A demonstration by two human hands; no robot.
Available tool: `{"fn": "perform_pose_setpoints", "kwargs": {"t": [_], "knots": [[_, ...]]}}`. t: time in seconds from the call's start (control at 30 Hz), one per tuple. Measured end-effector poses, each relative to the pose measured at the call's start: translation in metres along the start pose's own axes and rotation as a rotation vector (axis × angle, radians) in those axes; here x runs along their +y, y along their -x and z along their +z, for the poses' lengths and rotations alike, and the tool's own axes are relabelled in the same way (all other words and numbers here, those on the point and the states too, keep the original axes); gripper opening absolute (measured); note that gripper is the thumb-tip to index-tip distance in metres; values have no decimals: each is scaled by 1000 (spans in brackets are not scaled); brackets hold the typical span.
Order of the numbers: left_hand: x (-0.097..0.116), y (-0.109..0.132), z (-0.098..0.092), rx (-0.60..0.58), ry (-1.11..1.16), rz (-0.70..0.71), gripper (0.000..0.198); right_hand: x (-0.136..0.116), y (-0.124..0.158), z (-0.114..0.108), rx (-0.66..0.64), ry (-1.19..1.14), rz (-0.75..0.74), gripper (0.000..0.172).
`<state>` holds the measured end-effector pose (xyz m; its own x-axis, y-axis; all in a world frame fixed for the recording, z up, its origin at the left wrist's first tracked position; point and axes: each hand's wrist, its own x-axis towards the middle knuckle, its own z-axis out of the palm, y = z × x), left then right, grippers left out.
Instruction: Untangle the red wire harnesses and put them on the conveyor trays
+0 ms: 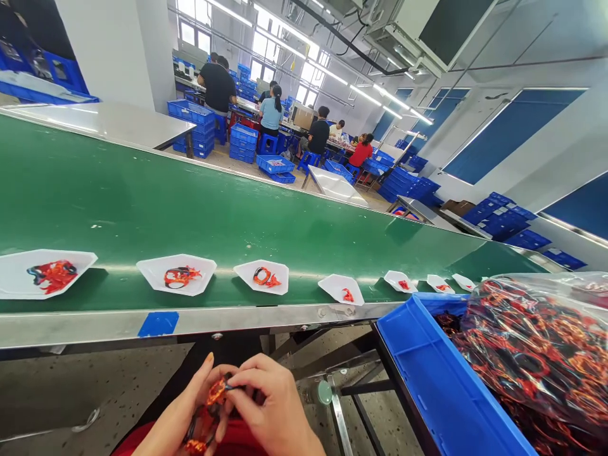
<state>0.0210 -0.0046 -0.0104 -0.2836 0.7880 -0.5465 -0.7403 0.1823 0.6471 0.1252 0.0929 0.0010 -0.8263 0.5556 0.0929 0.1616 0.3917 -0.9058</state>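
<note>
My left hand [190, 405] is wrapped round some orange, red and black pieces [216, 392] low in the view, over my lap. My right hand [270, 396] pinches a dark part of the same pieces between thumb and fingers. Beyond my hands, white trays lie in a row along the green conveyor belt [190, 209]. The tray [147, 269] nearest ahead holds a dark ring and red-orange pieces. Another tray [242, 271] to its right holds a ring and red pieces. At the far left a larger-looking tray [14, 272] holds black and red-orange pieces.
On the right, a blue crate [427, 367] holds many black and orange rings, some in a clear plastic bag [536, 354]. A metal rail [280, 315] edges the belt. A dark metal frame stands below. Seated people, tables and stacked blue crates [204, 136] are farther back.
</note>
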Motion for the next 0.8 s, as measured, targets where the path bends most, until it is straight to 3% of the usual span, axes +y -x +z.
{"fn": "perform_pose_setpoints", "kwargs": {"t": [0.07,0.17,0.27,0.37,0.53,0.73,0.8], "knots": [[-1,-1,-2,-51,-3,0,39,6,-2,-2,41,-263,187,10],[-3,-7,-8,-103,27,2,37,13,-3,-4,44,-731,436,20],[-6,-13,-12,-79,55,-13,36,18,1,-5,62,-1099,528,23],[-4,-11,-10,13,109,-33,34,23,6,-4,77,-1317,597,24],[6,2,0,240,148,-109,25,31,5,-2,44,-1453,615,28],[6,-3,-6,236,183,-155,23,35,6,1,58,-1416,628,32],[3,-8,-12,259,242,-178,22,32,3,-5,92,-1229,591,37]]}}
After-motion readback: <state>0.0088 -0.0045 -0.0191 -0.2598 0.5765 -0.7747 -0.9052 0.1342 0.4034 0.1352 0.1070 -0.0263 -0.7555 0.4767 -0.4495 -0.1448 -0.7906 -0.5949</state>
